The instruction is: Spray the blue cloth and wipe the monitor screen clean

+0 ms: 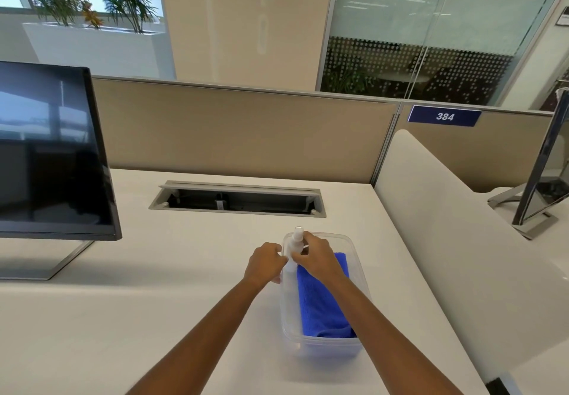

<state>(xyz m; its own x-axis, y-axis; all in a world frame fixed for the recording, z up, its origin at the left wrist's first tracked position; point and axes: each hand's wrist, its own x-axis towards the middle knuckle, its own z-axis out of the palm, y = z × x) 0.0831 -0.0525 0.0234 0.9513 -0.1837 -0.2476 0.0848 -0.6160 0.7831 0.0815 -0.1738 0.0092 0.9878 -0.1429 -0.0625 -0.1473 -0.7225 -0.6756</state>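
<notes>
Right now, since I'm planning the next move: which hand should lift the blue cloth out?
Right, probably. The right hand sits directly above the blue cloth, while the left hand is across the spray bottle at the container's left rim and could hold the bottle steady.

Office desk and its surroundings.
A white desk (138, 308) has an open cable slot (237, 200) at its far side. The beige partition (231, 130) behind carries a blue "384" sign (444, 116) to the right, and a planter (92, 45) stands far left.
</notes>
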